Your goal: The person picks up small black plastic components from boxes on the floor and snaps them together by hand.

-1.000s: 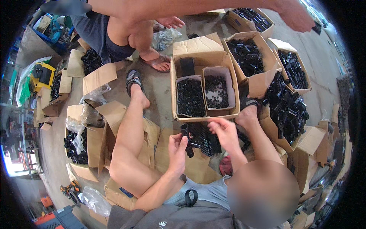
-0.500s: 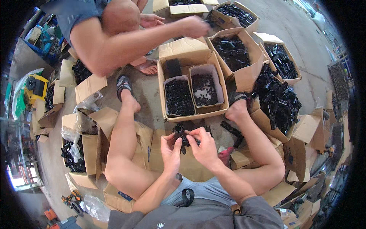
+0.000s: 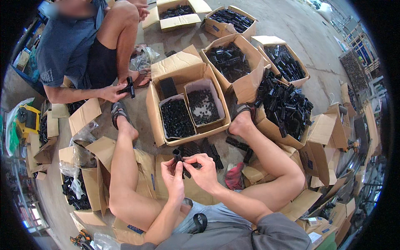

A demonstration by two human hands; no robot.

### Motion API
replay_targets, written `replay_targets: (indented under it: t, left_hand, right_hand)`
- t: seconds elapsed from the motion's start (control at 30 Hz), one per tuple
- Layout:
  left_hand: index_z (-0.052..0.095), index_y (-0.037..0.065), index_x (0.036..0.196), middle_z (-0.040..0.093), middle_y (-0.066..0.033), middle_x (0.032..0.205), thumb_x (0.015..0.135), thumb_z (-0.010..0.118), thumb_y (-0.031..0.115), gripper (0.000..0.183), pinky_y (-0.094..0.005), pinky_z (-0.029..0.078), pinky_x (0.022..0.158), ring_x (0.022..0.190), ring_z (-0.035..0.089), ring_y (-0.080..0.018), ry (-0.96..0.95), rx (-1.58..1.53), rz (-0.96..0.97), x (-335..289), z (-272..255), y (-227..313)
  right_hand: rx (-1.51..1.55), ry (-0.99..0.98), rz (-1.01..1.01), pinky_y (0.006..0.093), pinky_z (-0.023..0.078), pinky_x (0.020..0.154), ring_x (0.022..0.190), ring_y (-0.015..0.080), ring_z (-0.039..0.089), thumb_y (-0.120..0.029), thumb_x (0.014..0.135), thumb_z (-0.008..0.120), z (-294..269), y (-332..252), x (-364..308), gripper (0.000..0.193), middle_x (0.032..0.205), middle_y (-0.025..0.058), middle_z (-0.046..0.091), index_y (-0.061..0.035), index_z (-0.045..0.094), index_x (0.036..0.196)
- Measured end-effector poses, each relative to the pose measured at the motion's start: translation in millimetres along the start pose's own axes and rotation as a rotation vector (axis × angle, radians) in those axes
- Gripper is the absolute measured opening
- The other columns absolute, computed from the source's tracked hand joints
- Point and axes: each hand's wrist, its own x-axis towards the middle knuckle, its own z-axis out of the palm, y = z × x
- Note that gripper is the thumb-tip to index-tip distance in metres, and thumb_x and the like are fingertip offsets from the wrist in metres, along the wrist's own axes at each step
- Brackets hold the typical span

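Observation:
Between my knees, my left hand (image 3: pixel 173 180) is closed around a black tubular plastic part (image 3: pixel 178 156), its round open end pointing up. Right beside it, the thumb and fingers of my right hand (image 3: pixel 201 171) are pinched together against the part's side; what they hold is hidden. Several more black plastic parts (image 3: pixel 211 154) lie on the ground just beyond my hands. Farther out stands a cardboard box (image 3: pixel 153 114) with two smaller open boxes inside. Small black pieces (image 3: pixel 177 116) fill the left one, and scattered small black pieces (image 3: pixel 203 102) cover part of the right one's pale bottom.
Open cartons of black parts stand at the right (image 3: pixel 285 110), far right (image 3: pixel 285 62) and left (image 3: pixel 77 193). A co-worker squats at far left, one hand (image 3: pixel 111 93) on a black branched part (image 3: pixel 130 87). A red cloth item (image 3: pixel 235 177) lies by my right thigh.
The view has shifted, moving the boxes left and down in it. My hands stay together at the tubular part. The co-worker's outstretched arm has drawn back and now holds a black part.

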Motion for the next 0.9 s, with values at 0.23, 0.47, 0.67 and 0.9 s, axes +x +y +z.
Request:
replay_targets:
  t: [0.23,0.47,0.67,0.9]
  left_hand:
    - [0.051,0.005,0.107,0.062,-0.0051,0.103,0.096,0.067,0.01,0.021,-0.0264,0.049,0.083,0.094,0.059,-0.0108,0.005,0.024,-0.006,1.7,-3.2,0.6]
    - [0.051,0.004,0.106,0.062,-0.0058,0.103,0.095,0.069,0.011,0.022,-0.0265,0.049,0.083,0.093,0.058,-0.011,0.018,0.012,0.025,1.5,-3.7,-2.7]
    - [0.051,0.004,0.105,0.063,-0.0061,0.102,0.095,0.069,0.009,0.021,-0.0261,0.049,0.082,0.094,0.059,-0.0107,-0.002,0.019,0.03,-0.3,1.8,-1.5]
    - [0.052,0.003,0.106,0.063,-0.0078,0.105,0.093,0.069,0.005,0.021,-0.0275,0.052,0.083,0.095,0.06,-0.012,0.012,0.015,0.047,3.3,-1.9,-5.6]
  right_hand:
    - [-0.059,-0.079,0.055,0.038,0.039,0.091,0.099,0.0214,0.063,-0.018,0.083,0.075,-6.0,-11.5,6.6,0.015,0.095,0.0015,0.074,-0.0108,0.072,0.096]
    - [-0.186,-0.054,-0.067,0.0386,0.042,0.091,0.102,0.0251,0.061,-0.018,0.081,0.077,-7.3,-6.7,7.7,0.017,0.097,0.0053,0.071,-0.0096,0.075,0.096]
    - [-0.067,-0.094,0.058,0.0392,0.041,0.091,0.104,0.0253,0.06,-0.019,0.082,0.076,-12.7,-1.3,9.2,0.015,0.102,0.006,0.069,-0.0089,0.075,0.093]
    - [-0.266,-0.04,-0.153,0.0383,0.047,0.087,0.1,0.0288,0.061,-0.012,0.081,0.075,-9.0,-15.2,12.6,0.011,0.098,0.0092,0.069,-0.0068,0.073,0.091]
